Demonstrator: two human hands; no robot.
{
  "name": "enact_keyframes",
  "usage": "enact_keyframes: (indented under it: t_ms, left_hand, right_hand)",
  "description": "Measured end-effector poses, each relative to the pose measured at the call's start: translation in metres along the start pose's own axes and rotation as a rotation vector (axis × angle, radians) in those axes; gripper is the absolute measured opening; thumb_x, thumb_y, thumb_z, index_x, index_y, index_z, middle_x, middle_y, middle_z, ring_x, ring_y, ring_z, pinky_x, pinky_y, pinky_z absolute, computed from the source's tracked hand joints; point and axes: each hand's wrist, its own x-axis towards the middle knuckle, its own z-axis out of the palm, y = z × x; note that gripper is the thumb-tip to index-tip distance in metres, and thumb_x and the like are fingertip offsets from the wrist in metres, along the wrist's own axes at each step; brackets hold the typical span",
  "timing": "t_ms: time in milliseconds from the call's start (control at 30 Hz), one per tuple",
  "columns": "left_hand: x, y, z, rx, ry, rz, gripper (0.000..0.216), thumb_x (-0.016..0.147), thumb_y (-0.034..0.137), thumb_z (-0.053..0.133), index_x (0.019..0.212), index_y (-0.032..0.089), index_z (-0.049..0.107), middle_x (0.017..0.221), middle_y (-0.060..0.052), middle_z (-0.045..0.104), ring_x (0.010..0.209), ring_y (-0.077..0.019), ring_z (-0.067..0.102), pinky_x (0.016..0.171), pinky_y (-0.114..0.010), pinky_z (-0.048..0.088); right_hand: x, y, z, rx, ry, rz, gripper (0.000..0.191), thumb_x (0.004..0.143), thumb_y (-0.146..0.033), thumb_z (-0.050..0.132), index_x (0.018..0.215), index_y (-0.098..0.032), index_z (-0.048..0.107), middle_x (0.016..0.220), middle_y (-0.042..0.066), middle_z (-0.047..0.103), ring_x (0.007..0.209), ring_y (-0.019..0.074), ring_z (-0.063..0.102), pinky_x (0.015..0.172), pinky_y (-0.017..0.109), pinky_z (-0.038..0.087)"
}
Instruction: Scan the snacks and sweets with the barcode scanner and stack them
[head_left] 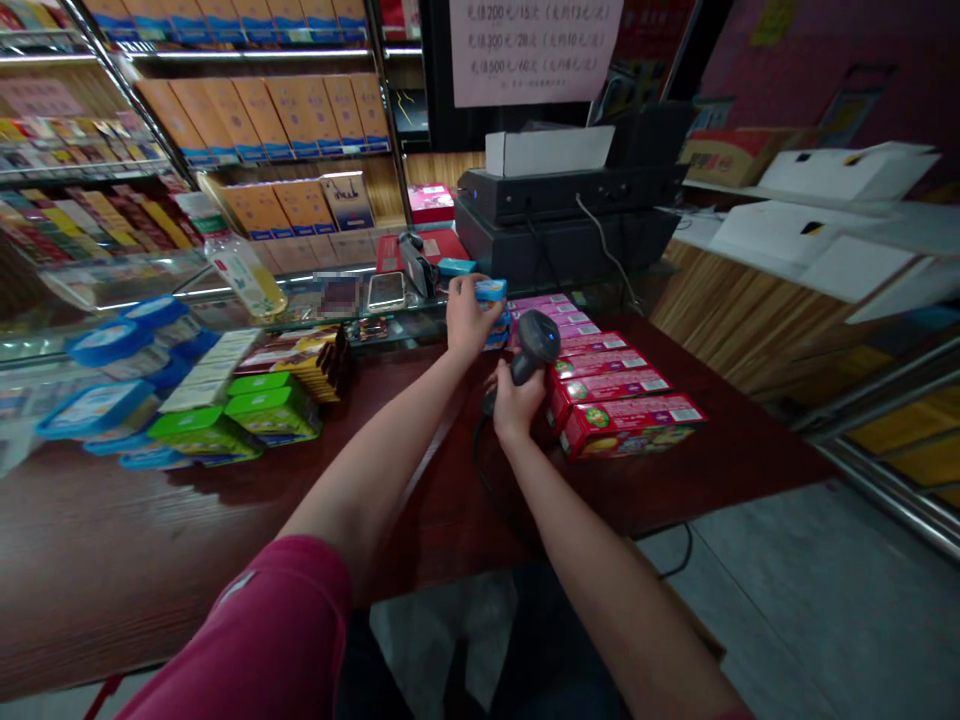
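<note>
My left hand is closed around a small blue box, held up over the far part of the dark wooden counter. My right hand grips the handle of a black barcode scanner, whose head with a blue light points toward the blue box. The scanner's cable runs down across the counter toward me. Just right of the scanner lies a row of red and pink boxes. More small blue boxes sit under my left hand.
Green boxes and blue packs lie at the left. A phone rests on the glass case behind. A black printer stands at the back, shelves of boxes at the far left, white boxes on the right.
</note>
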Motion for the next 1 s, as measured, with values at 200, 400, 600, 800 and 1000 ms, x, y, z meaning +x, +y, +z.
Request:
enact_keyframes:
  t_ms: [200,400,600,800,1000]
  left_hand:
    - [-0.047,-0.011,-0.08,-0.261,0.036,-0.149,0.069,0.082,0.029,0.087,0.139,0.03,0.049,0.149,-0.011,0.053,0.141,-0.0268,0.054,0.111,-0.037,0.054]
    - [-0.109,-0.049,-0.15,-0.932,0.037,-0.697,0.058,0.084,0.031,0.085,0.131,0.031,0.051,0.123,-0.004,0.072,0.107,-0.0163,0.074,0.1,-0.034,0.059]
    - [-0.119,-0.056,-0.164,-1.199,0.057,-0.854,0.022,0.093,0.034,0.078,0.106,0.018,0.071,0.105,-0.007,0.078,0.095,-0.0145,0.075,0.094,-0.027,0.059]
    - [-0.113,-0.059,-0.17,-1.18,0.107,-0.908,0.026,0.108,0.04,0.057,0.107,0.02,0.074,0.115,-0.006,0.077,0.102,-0.0124,0.073,0.088,-0.02,0.059]
    - [-0.113,-0.068,-0.173,-1.182,0.086,-0.902,0.029,0.109,0.045,0.055,0.114,0.024,0.074,0.118,-0.005,0.076,0.106,-0.0135,0.072,0.093,-0.023,0.059]
  right_hand:
    - [-0.006,-0.011,0.008,0.205,-0.05,0.106,0.042,0.083,-0.043,0.074,0.116,-0.028,0.054,0.066,-0.005,0.065,0.054,0.0192,0.064,0.05,0.029,0.051]
    - [-0.037,-0.038,0.018,0.39,-0.426,0.305,0.04,0.075,-0.045,0.08,0.104,-0.025,0.061,0.057,-0.006,0.063,0.042,0.0119,0.051,0.042,0.023,0.042]
    - [-0.067,-0.057,0.018,0.324,-0.695,0.384,0.042,0.075,-0.047,0.082,0.104,-0.023,0.063,0.059,-0.004,0.066,0.043,0.012,0.051,0.043,0.024,0.044]
    - [-0.074,-0.06,0.02,0.297,-0.74,0.364,0.045,0.074,-0.048,0.082,0.106,-0.023,0.063,0.057,-0.004,0.065,0.042,0.0121,0.05,0.041,0.024,0.042]
    - [-0.075,-0.062,0.018,0.296,-0.726,0.326,0.044,0.075,-0.048,0.082,0.106,-0.023,0.064,0.057,-0.004,0.064,0.043,0.0126,0.05,0.041,0.025,0.043]
